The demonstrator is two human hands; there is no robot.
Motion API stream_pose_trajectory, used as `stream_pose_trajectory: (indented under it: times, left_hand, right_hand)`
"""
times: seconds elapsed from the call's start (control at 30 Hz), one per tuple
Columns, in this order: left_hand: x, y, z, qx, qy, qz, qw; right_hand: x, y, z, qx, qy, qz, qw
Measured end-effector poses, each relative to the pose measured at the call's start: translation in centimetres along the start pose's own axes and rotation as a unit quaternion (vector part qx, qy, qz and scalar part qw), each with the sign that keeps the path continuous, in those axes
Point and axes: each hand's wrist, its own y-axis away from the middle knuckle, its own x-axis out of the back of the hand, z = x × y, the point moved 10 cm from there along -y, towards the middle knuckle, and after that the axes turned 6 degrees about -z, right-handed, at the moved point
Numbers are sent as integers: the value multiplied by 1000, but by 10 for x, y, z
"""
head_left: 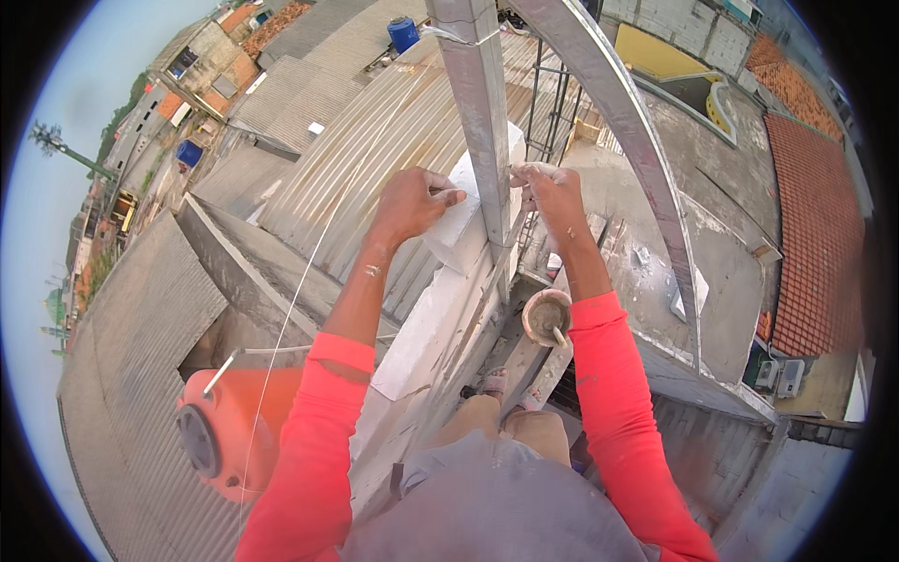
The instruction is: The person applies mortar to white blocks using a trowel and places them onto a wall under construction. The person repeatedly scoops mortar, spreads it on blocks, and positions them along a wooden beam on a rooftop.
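Observation:
A white lightweight block point(454, 236) lies on top of a narrow wall of similar white blocks point(412, 328), against a grey metal post point(476, 112). My left hand point(417, 204) is closed, thumb and fingers pinched together over the block's left side. Across the post, my right hand point(552, 199) is closed too, its curled fingertips close to the post's right side. Anything thin inside either pinch is too small to make out. Below my right hand, a round bucket point(532, 323) holds grey mortar with a handle sticking out of it.
A curved metal beam point(646, 140) arches down on the right. Left of the wall sit an orange water tank point(253, 421) and corrugated roofs point(140, 375). A thin white string point(298, 295) runs past my left arm. My feet are on narrow planks point(552, 375) beside the wall.

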Motion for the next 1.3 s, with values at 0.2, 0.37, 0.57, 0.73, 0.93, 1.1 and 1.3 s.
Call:
stream_pose_trajectory:
  times: [0.2,0.37,0.57,0.73,0.93,1.1,1.3]
  left_hand:
    - [8,-28,15,-106,-20,-2,994]
    - [3,-53,21,-137,-15,-44,990]
    - [5,-62,34,-216,57,-95,970]
    - [8,-68,27,-198,63,-46,977]
    - [14,-40,0,-61,206,58,975]
    - [-32,11,42,-119,252,-27,960]
    - [-41,9,55,-70,177,50,980]
  right_hand:
    - [-28,-60,3,-86,44,-176,980]
    - [-39,-83,18,-184,115,-259,941]
    - [-55,-119,62,-198,206,-304,909]
    - [-64,-122,78,-209,115,-326,915]
    - [-46,-94,53,-147,24,-188,971]
    - [-23,-66,53,-152,-132,-87,976]
    - [-10,-35,52,-84,-282,-46,955]
